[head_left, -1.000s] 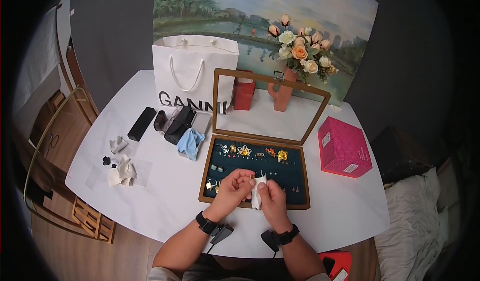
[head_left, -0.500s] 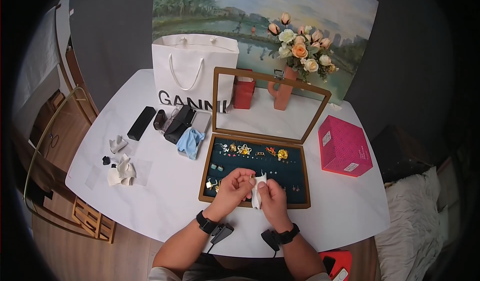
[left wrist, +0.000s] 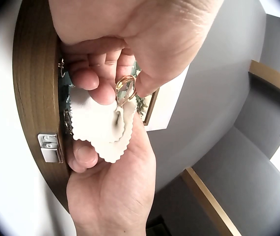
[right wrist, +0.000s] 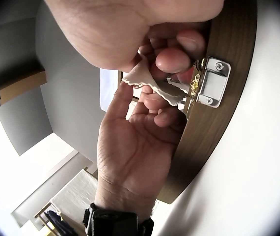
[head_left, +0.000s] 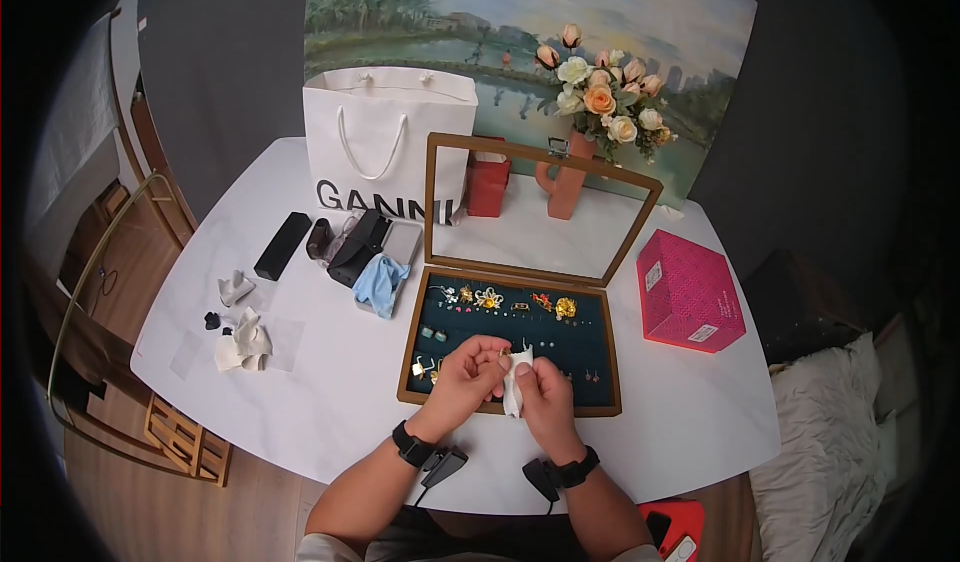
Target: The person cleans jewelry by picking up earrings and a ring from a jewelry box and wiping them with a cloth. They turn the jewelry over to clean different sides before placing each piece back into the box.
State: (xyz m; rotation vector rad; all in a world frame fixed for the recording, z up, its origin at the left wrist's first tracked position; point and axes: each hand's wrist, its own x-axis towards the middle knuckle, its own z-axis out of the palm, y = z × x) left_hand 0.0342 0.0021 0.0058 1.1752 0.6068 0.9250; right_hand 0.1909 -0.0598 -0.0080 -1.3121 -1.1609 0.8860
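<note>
In the head view my left hand [head_left: 463,379] and right hand [head_left: 547,399] meet over the front part of an open wooden jewellery case [head_left: 480,332] lined in dark green. Between its thumb and fingers the left hand pinches a shiny gold ring [left wrist: 118,90], best seen in the left wrist view. A white polishing cloth [left wrist: 95,120] with a scalloped edge is gripped by my right hand, folded up against the ring. Rows of gold and silver jewellery, among them a yellow flower piece [head_left: 565,309], lie in the case; the hands hide part of the front row.
The case's glass lid [head_left: 540,207] stands raised at the back. Left of it are a blue cloth [head_left: 380,284], a black case [head_left: 360,252], a black box [head_left: 283,247] and a beige cloth [head_left: 244,344]. A white paper bag [head_left: 390,132] stands behind; a pink box [head_left: 690,292] sits right.
</note>
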